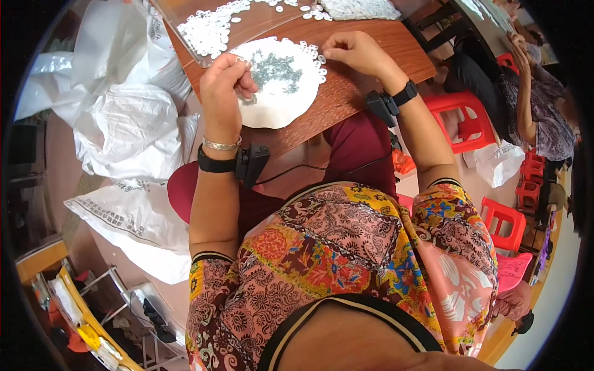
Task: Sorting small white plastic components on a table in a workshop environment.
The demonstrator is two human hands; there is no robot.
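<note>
My left hand [226, 83] is closed at the left edge of a round, cream-white mat [275, 111]. Its thumb and forefinger are pinched together, with a tiny pale spot at their tips that is too small to name. A heap of small dark-grey metal pieces [275, 71] lies on the mat. Just beyond the mat's right edge, my right hand [357, 52] also pinches thumb and forefinger. Whatever is between those fingertips is too small to make out. Small white oval pieces with holes [321, 60] lie along the mat's upper right rim, beside the right fingertips.
A clear-edged tray [260, 28] holds many white oval pieces at the back left of the brown table [387, 52]. White sacks [133, 127] crowd the floor at left. Red plastic stools [461, 120] stand at right, near another person [526, 105] at a separate table.
</note>
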